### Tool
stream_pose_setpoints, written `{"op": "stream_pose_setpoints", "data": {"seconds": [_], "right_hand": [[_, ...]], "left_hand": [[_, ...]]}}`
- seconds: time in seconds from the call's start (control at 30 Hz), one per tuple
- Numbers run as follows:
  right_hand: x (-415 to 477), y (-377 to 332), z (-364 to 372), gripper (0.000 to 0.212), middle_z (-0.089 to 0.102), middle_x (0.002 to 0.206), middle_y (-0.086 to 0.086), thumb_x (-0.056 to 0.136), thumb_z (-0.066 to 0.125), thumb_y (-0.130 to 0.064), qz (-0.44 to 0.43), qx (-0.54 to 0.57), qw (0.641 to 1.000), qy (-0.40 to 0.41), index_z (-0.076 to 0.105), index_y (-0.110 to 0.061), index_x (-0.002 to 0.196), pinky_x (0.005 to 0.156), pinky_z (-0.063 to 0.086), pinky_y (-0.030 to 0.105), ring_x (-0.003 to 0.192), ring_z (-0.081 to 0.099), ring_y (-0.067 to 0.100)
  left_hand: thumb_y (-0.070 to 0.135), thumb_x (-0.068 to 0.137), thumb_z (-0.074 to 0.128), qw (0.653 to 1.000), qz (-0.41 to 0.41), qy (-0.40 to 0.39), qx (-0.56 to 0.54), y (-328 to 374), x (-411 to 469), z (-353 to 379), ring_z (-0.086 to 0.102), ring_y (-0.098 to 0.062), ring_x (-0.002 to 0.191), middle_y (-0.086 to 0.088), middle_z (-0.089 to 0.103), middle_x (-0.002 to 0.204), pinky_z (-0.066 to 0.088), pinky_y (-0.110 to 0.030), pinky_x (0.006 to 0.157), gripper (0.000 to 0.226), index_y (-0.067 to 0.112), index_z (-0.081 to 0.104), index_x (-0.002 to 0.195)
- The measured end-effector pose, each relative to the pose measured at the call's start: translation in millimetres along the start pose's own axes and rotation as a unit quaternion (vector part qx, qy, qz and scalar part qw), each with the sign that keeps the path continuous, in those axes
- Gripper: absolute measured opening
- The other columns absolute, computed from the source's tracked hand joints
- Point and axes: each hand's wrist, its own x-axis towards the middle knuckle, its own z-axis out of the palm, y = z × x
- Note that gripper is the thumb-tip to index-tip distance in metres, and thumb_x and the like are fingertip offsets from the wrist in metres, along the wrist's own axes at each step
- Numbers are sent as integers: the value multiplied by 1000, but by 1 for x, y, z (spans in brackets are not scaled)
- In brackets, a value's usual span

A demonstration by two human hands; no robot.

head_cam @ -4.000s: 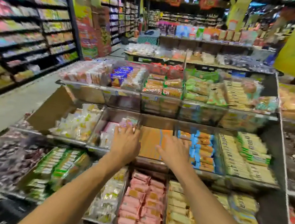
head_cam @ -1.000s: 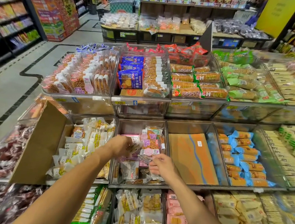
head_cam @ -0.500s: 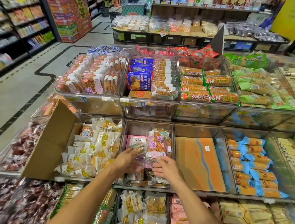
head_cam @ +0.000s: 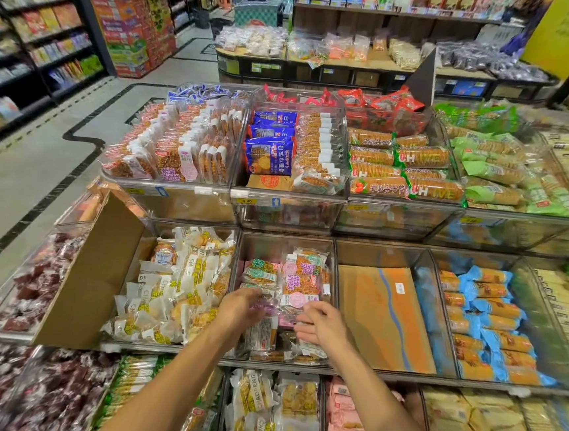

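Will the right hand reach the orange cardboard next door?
Probably yes. The right hand is just left of the cardboard, its bin is open on top, and only a clear divider stands between them.

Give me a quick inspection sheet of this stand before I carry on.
Surface: clear bin, middle tier, part filled.
Job's things: snack packets stacked at the bin's back, loose ones in front.
Clutter: cardboard flap standing left; cardboard sheet flat in the bin to the right.
Hands: left hand on a blurred packet, grip unclear; right hand open, beside it.
Cables: nothing seen.
Surroundings: shelves left, floor, other bins around.
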Motion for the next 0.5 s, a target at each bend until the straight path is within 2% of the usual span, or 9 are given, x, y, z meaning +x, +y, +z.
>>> {"op": "stream_pose_setpoints", "data": {"seconds": [0.1,0.17,0.2,0.27,0.33,0.37,0.4,0.5], "right_hand": [[3,2,-1,15,75,112,13,106,61,-22,-1,5,1000,2,64,-13,118,81,64,32,93,78,25],[4,3,-1,19,76,110,13,106,60,-21,1,-3,1000,-4,64,-10,121,82,64,33,92,78,25],[4,3,0,20,76,109,14,106,60,-20,3,-7,1000,-6,64,-9,122,82,64,33,92,78,24],[4,3,-1,19,77,108,14,106,60,-20,2,-13,1000,-10,65,-8,121,83,64,34,91,79,24],[4,2,-1,18,77,105,14,106,60,-18,-2,-14,1000,-9,65,-7,119,81,65,34,89,79,24],[5,2,-1,18,78,103,14,106,59,-18,-5,-12,1000,-7,66,-6,118,80,65,34,88,79,24],[5,1,-1,18,78,102,14,106,59,-18,-7,-7,1000,-7,66,-6,118,80,65,34,88,79,25],[5,-1,-3,18,79,102,13,107,59,-18,-9,-1,1000,-9,67,-6,118,80,65,35,89,79,25]], "left_hand": [[8,108,51,998,39,12,52,0,-5,-6,70,-29,98,-14,72,111,58,-46,95,16,1,64,115],[12,108,53,987,67,19,147,-3,-4,-12,74,-28,95,-14,74,109,61,-47,93,14,5,65,109],[13,107,54,962,96,21,255,-5,-2,-15,76,-26,92,-11,75,108,63,-46,88,15,8,67,108],[13,105,55,862,160,-7,482,-11,2,-18,75,-22,93,-5,76,113,63,-38,86,19,12,71,115],[10,100,57,760,185,-54,620,-14,5,-16,73,-23,100,-7,74,119,60,-33,89,25,13,71,121],[11,99,59,731,186,-69,652,-16,9,-14,72,-23,99,-8,74,117,60,-31,88,25,13,70,121],[14,98,63,717,181,-77,668,-15,11,-11,72,-22,97,-7,74,115,60,-30,87,24,13,67,121],[38,97,70,714,165,-93,674,-8,17,-7,71,-21,96,-4,72,115,60,-32,87,38,17,60,127]]}}
